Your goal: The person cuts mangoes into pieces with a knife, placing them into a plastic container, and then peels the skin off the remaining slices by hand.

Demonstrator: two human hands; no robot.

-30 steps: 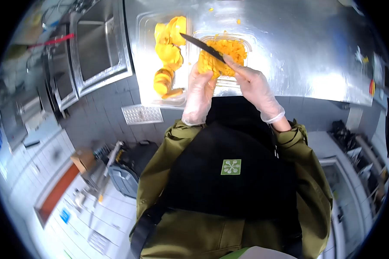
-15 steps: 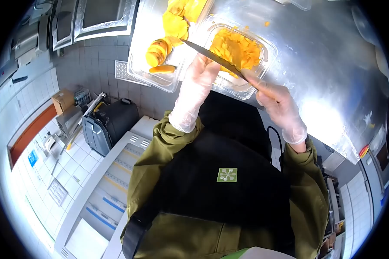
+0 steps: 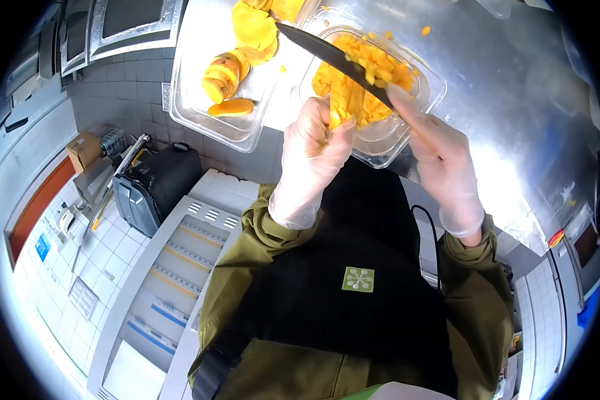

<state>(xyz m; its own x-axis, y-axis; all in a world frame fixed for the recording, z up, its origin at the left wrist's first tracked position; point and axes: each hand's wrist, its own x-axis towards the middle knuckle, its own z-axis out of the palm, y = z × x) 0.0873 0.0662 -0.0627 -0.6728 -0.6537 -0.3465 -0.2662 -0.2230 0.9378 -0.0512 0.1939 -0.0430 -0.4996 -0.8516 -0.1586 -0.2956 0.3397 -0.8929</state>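
Observation:
In my left hand (image 3: 311, 150), gloved in clear plastic, the fingers are closed around a scored yellow-orange slab that looks like mango (image 3: 343, 103). My right hand (image 3: 441, 153), gloved too, grips a knife (image 3: 330, 55); its handle is mostly hidden in the palm. The dark blade slants up to the left across the top of the slab, and small yellow bits cling to it. Underneath both hands stands a clear plastic container (image 3: 436, 100) holding many cut yellow chunks (image 3: 395, 69).
Left of it, a clear tray (image 3: 263, 119) holds peeled yellow halves (image 3: 252, 28) and a sliced piece (image 3: 221, 75). Both stand on a shiny metal counter (image 3: 500, 100). A loose bit (image 3: 425, 31) lies beyond the container. A black bin (image 3: 157, 183) stands lower left.
The slab has come into clear view upright in my left hand, which has shifted slightly down. The blade has risen, with bits stuck on it. The whole view has shifted a little.

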